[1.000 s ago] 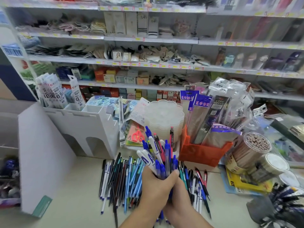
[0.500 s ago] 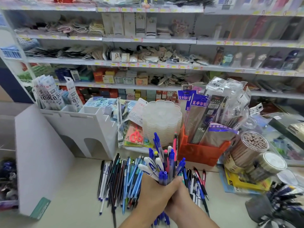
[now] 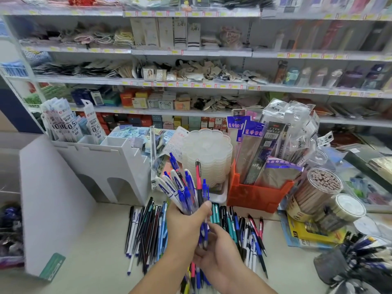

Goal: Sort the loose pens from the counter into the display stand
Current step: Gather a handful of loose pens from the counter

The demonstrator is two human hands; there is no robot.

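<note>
— Head view: where are the pens sitting?
— A bundle of pens [image 3: 186,194] is standing upright in the left hand [image 3: 186,230], fingers wrapping round it; the right hand [image 3: 220,251] is pinching its lower end.
— And beneath?
— Loose pens [image 3: 146,230] are lying on the beige counter [image 3: 95,251], store shelves [image 3: 191,53] behind.
— Containers?
— A white display stand [image 3: 110,164] is holding refill packs [image 3: 63,122]; an orange bin [image 3: 254,196] is holding packaged items.

The lower ends of the bundled pens [image 3: 186,194] are hidden inside the hands, left [image 3: 186,228] and right [image 3: 220,251], and run off the near edge. The cup of pens [image 3: 356,262] at near right is blurred and cut off. Far shelf goods [image 3: 191,71] are too blurred to read.
</note>
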